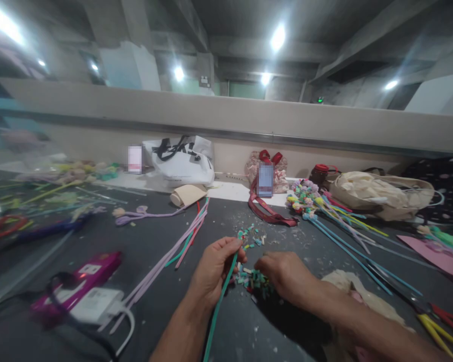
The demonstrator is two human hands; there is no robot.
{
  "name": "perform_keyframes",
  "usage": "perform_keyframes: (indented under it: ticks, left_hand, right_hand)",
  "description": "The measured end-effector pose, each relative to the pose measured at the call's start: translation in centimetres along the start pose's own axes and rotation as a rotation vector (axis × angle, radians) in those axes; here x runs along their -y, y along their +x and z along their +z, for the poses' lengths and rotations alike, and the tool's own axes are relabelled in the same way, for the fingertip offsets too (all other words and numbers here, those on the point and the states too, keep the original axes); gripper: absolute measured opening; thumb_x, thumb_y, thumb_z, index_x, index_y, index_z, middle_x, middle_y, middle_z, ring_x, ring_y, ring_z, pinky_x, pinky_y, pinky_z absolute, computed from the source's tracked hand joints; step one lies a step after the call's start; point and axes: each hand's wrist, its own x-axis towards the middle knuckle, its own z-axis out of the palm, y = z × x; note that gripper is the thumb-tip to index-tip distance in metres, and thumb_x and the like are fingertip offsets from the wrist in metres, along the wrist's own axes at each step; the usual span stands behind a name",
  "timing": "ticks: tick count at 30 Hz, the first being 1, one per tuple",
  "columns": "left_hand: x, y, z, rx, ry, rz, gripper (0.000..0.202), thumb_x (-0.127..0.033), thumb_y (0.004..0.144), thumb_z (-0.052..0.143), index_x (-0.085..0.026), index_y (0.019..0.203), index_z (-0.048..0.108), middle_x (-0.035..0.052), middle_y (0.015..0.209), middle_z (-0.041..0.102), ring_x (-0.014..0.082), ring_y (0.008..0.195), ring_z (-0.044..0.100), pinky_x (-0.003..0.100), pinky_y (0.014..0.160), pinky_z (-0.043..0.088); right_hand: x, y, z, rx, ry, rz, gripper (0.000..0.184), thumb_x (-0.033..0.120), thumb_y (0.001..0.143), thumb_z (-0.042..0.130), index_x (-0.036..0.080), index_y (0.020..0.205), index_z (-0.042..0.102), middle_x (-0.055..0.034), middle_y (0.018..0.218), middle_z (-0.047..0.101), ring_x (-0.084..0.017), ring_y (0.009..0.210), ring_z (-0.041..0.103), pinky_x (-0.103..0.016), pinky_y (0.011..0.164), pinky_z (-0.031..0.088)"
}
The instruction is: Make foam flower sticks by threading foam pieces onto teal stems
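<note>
My left hand is closed round a long green stick, pinching its top end between thumb and fingers. The stick runs down past my wrist toward the bottom edge. My right hand rests knuckles-up on the dark table, its fingers curled down onto a small heap of coloured bits. What those fingers hold is hidden. More loose bits lie scattered just beyond both hands.
Pink and purple sticks lie to the left, a bundle of sticks with coloured tips to the right. A magenta power strip with a white plug sits near left. Bags and a red ribbon line the back wall.
</note>
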Motion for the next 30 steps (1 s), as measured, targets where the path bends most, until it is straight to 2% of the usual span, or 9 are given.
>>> perform_keyframes:
  ticks: [5, 8, 11, 17, 21, 26, 30]
  left_hand:
    - [0.2, -0.1, 0.5, 0.007, -0.03, -0.003, 0.022, -0.034, 0.064, 0.059, -0.015, 0.06, 0.051, -0.0047, 0.049, 0.053, 0.0024, 0.034, 0.038, 0.015, 0.035, 0.025]
    - [0.5, -0.1, 0.8, 0.021, -0.042, -0.005, 0.021, -0.033, 0.064, 0.06, -0.014, 0.06, 0.051, -0.004, 0.049, 0.053, 0.0028, 0.035, 0.04, 0.015, 0.037, 0.027]
    - [0.9, -0.1, 0.9, 0.038, -0.048, 0.007, 0.02, -0.032, 0.065, 0.059, -0.014, 0.06, 0.052, -0.0038, 0.05, 0.053, 0.003, 0.037, 0.041, 0.015, 0.038, 0.029]
    - [0.9, -0.2, 1.0, 0.04, -0.02, 0.017, 0.021, -0.032, 0.067, 0.058, -0.014, 0.059, 0.051, -0.0031, 0.05, 0.053, 0.0027, 0.037, 0.039, 0.015, 0.038, 0.028]
    - [0.9, -0.3, 1.1, 0.032, -0.006, 0.007, 0.022, -0.034, 0.065, 0.06, -0.014, 0.06, 0.051, -0.0034, 0.051, 0.053, 0.0029, 0.039, 0.04, 0.014, 0.039, 0.028]
    - [1.0, -0.3, 1.1, 0.034, -0.01, 0.01, 0.022, -0.034, 0.066, 0.059, -0.014, 0.06, 0.051, -0.0032, 0.051, 0.053, 0.0025, 0.038, 0.04, 0.014, 0.038, 0.027]
    - [1.1, -0.2, 1.0, 0.047, -0.003, 0.004, 0.023, -0.035, 0.066, 0.059, -0.015, 0.061, 0.052, -0.0029, 0.052, 0.054, 0.0028, 0.038, 0.041, 0.015, 0.038, 0.028]
  right_hand:
    - [0.7, 0.8, 1.2, -0.004, -0.069, -0.163, 0.018, 0.017, 0.078, 0.044, 0.021, 0.08, 0.061, -0.0028, 0.076, 0.058, -0.014, 0.069, 0.049, -0.023, 0.056, 0.03]
    - [0.8, 1.1, 1.9, -0.004, -0.097, -0.173, 0.016, 0.018, 0.077, 0.044, 0.019, 0.073, 0.06, -0.0036, 0.074, 0.057, -0.015, 0.065, 0.045, -0.024, 0.053, 0.029]
    - [0.7, 1.2, 2.2, -0.006, -0.063, -0.156, 0.015, 0.016, 0.076, 0.044, 0.017, 0.076, 0.058, -0.0046, 0.074, 0.057, -0.015, 0.065, 0.045, -0.025, 0.054, 0.029]
    - [0.0, 0.3, 0.9, -0.031, 0.115, -0.044, 0.012, 0.01, 0.07, 0.044, 0.017, 0.073, 0.053, -0.0007, 0.067, 0.055, -0.012, 0.06, 0.048, -0.021, 0.054, 0.032]
    - [-0.5, -0.5, -0.1, -0.035, 0.267, 0.039, 0.021, 0.004, 0.064, 0.042, 0.017, 0.078, 0.052, 0.0021, 0.068, 0.058, -0.009, 0.059, 0.051, -0.016, 0.053, 0.036]
    - [-1.4, -1.2, 0.0, -0.02, 0.567, 0.181, 0.027, 0.006, 0.063, 0.043, 0.017, 0.083, 0.056, 0.0012, 0.073, 0.061, -0.012, 0.066, 0.055, -0.019, 0.058, 0.039]
    - [-2.2, -1.6, 0.1, 0.021, 0.689, 0.26, 0.029, 0.005, 0.063, 0.036, 0.016, 0.079, 0.057, 0.0013, 0.068, 0.059, -0.01, 0.057, 0.054, -0.018, 0.053, 0.041]
